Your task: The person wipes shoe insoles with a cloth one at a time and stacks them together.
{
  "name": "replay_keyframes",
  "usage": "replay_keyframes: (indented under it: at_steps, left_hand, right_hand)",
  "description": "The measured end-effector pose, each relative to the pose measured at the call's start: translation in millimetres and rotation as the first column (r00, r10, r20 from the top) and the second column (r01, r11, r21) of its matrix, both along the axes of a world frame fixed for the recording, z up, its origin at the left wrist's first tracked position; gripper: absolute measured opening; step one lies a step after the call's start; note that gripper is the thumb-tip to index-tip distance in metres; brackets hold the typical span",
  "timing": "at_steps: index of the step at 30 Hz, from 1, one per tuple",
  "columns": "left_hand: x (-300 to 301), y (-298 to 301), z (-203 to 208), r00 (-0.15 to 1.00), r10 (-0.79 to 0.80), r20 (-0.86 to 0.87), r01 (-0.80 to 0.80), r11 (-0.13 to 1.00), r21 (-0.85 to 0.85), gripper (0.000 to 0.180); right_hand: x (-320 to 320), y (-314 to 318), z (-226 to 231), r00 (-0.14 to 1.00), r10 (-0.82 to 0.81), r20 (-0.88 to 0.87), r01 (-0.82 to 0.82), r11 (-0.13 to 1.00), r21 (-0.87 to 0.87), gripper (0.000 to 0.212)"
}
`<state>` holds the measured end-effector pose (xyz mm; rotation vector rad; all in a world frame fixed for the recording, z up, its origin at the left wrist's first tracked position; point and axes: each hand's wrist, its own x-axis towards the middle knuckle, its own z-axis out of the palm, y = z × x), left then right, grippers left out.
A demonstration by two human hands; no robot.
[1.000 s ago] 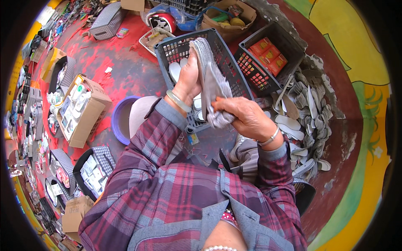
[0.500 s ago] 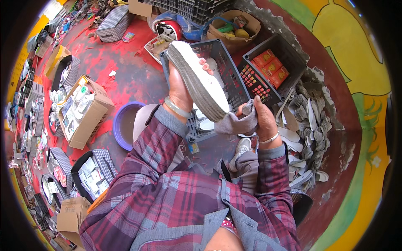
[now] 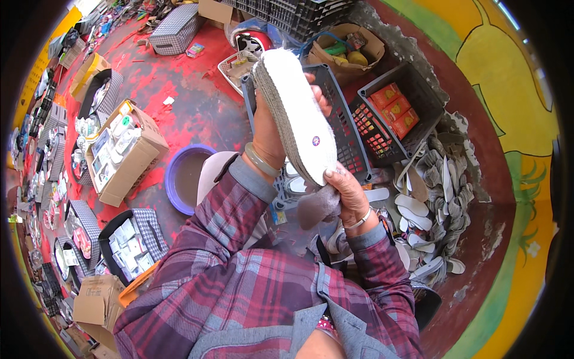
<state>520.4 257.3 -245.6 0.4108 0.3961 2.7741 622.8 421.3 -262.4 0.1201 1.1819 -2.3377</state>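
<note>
A thick shoe sole (image 3: 293, 102), with a white face and a grey-brown ribbed side wall, is held up lengthwise in front of me. My left hand (image 3: 269, 128) wraps round its upper part, thumb side at the left edge and fingertips showing past the right edge. A small round dark mark sits on the white face near its lower end. At that lower end, my right hand (image 3: 353, 194) is closed on a grey cloth (image 3: 319, 207), its thumb against the sole's tip. The cloth hangs bunched below the sole.
Behind the sole stands a grey plastic crate (image 3: 344, 113) with more soles. To its right is a dark crate (image 3: 412, 90) holding orange boxes, above a heap of soles and grey pieces (image 3: 442, 185). A purple basin (image 3: 173, 185) and a cardboard box (image 3: 134, 158) are at left.
The sole has turned so its white face shows more fully. My right hand has moved left with the cloth, up against the sole's lower tip.
</note>
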Motion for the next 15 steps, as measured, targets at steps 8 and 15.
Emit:
replay_keyframes:
  at_steps: [8, 15]
  left_hand:
    - [2.6, 29.1, -17.5, 0.983, 0.097, 0.159, -0.061, 0.974, -0.220, 0.062]
    - [-8.3, 27.4, -45.1, 0.936, 0.127, 0.328, -0.048, 0.970, -0.240, 0.042]
  right_hand:
    - [-8.4, 17.8, 6.7, 0.913, -0.338, -0.228, 0.391, 0.886, 0.251, 0.030]
    - [-12.3, 37.4, -0.6, 0.919, 0.064, -0.388, 0.195, 0.783, 0.590, 0.046]
